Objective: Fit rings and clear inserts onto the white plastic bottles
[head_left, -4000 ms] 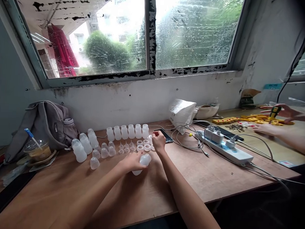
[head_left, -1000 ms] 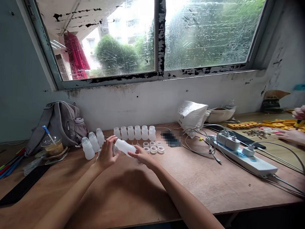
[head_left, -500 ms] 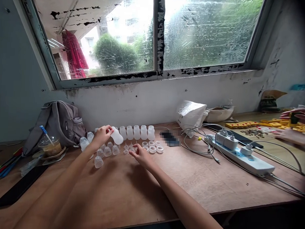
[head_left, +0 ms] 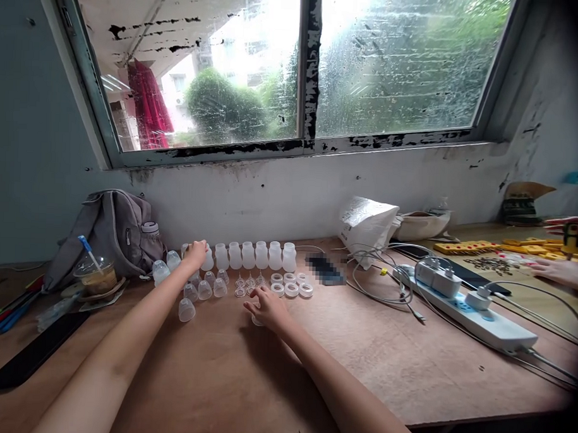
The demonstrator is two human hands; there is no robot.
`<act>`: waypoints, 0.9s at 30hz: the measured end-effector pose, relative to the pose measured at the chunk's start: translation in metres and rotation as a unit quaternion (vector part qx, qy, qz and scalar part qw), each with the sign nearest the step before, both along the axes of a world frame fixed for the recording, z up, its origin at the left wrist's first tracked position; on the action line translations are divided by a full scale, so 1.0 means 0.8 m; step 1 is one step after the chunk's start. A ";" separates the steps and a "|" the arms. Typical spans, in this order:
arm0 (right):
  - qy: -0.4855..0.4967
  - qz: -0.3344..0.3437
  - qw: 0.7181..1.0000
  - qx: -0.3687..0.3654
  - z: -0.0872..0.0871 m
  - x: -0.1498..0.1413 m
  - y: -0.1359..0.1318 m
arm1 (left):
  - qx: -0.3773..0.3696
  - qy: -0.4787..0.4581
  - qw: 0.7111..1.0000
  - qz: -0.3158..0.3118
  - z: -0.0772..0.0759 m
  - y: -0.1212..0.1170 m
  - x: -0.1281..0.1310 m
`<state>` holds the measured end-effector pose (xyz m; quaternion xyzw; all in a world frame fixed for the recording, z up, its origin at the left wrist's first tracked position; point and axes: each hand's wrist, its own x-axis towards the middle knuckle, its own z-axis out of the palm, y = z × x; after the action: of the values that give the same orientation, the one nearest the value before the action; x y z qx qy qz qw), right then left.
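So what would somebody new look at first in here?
Probably the big, bright window across the top, with red fabric hanging behind its left pane. Below it stands a row of frosted bottles, with the left hand at its left end. Farther right lies a white power strip with chargers plugged in.

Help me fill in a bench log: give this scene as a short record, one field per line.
Left hand: at a frosted bottle, left end of back row; grip unclear
Right hand: over a small clear piece; contact unclear
Front of bottles: clear domed caps, white rings in two rows of three
Far left: gray backpack, drink cup
Right: white power strip, co-worker's hand
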<state>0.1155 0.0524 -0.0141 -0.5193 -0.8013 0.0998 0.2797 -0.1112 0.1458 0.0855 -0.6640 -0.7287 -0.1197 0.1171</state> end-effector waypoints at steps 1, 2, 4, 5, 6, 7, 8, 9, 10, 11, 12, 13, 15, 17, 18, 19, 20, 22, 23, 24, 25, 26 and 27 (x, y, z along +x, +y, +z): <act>0.003 0.002 1.000 -0.003 0.003 0.002 0.000 | -0.005 -0.002 1.000 -0.002 -0.005 0.003 0.001; 0.006 0.003 1.000 -0.006 0.006 0.005 0.000 | -0.011 -0.004 1.000 -0.005 -0.009 0.006 0.001; 0.009 0.005 1.000 -0.015 0.013 0.010 0.000 | -0.020 -0.010 1.000 -0.011 -0.016 0.010 0.001; 0.007 0.007 1.000 -0.023 0.016 0.012 -0.001 | -0.024 -0.013 1.000 -0.014 -0.018 0.011 0.001; 0.002 0.010 0.999 -0.036 0.020 0.015 -0.001 | -0.028 -0.016 0.999 -0.016 -0.021 0.013 0.000; -0.006 0.013 0.998 -0.053 0.025 0.018 -0.003 | -0.031 -0.019 0.999 -0.016 -0.022 0.014 0.000; -0.015 0.019 0.997 -0.073 0.029 0.022 -0.004 | -0.035 -0.022 0.999 -0.015 -0.024 0.016 -0.001; -0.025 0.026 0.995 -0.095 0.034 0.025 -0.007 | -0.038 -0.026 0.999 -0.013 -0.025 0.017 -0.001; -0.036 0.035 0.992 -0.116 0.038 0.027 -0.009 | -0.042 -0.029 0.999 -0.009 -0.026 0.018 -0.002; -0.045 0.043 0.989 -0.134 0.042 0.030 -0.011 | -0.046 -0.032 0.998 -0.005 -0.026 0.019 -0.004; -0.053 0.049 0.987 -0.147 0.046 0.031 -0.013 | -0.049 -0.034 0.998 -0.002 -0.027 0.020 -0.005; -0.058 0.052 0.985 -0.155 0.048 0.032 -0.014 | -0.052 -0.036 0.998 0.001 -0.026 0.020 -0.006; -0.062 0.053 0.983 -0.163 0.050 0.033 -0.015 | -0.053 -0.039 0.998 0.004 -0.024 0.018 -0.008; -0.061 0.052 0.983 -0.165 0.048 0.033 -0.013 | -0.044 -0.041 0.998 0.006 -0.020 0.012 -0.006; -0.058 0.053 0.983 -0.164 0.046 0.033 -0.011 | -0.036 -0.042 0.998 0.007 -0.019 0.007 -0.003; -0.053 0.052 0.984 -0.161 0.044 0.032 -0.008 | -0.025 -0.043 0.999 0.007 -0.018 0.000 0.001; -0.045 0.049 0.986 -0.153 0.041 0.032 -0.006 | -0.012 -0.045 0.999 0.001 -0.019 -0.009 0.007; -0.019 0.045 0.991 -0.124 0.037 0.031 -0.001 | 0.012 -0.050 0.998 -0.026 -0.028 -0.033 0.025; -0.003 0.046 0.993 -0.105 0.035 0.030 0.002 | 0.021 -0.056 0.997 -0.054 -0.036 -0.048 0.035; 0.014 0.048 0.995 -0.085 0.033 0.028 0.003 | 0.021 -0.060 0.995 -0.076 -0.046 -0.064 0.046; 0.030 0.051 0.996 -0.067 0.032 0.026 0.004 | 0.022 -0.067 0.992 -0.104 -0.057 -0.080 0.057; 0.047 0.056 0.996 -0.050 0.031 0.024 0.005 | 0.038 -0.095 0.982 -0.161 -0.068 -0.096 0.066; 0.062 0.063 0.995 -0.036 0.031 0.022 0.005 | 0.049 -0.125 0.968 -0.214 -0.080 -0.111 0.074</act>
<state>0.1328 0.0562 0.0107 -0.4706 -0.8092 0.1778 0.3034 -0.0517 0.0573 0.0217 -0.7776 -0.5722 -0.2590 0.0292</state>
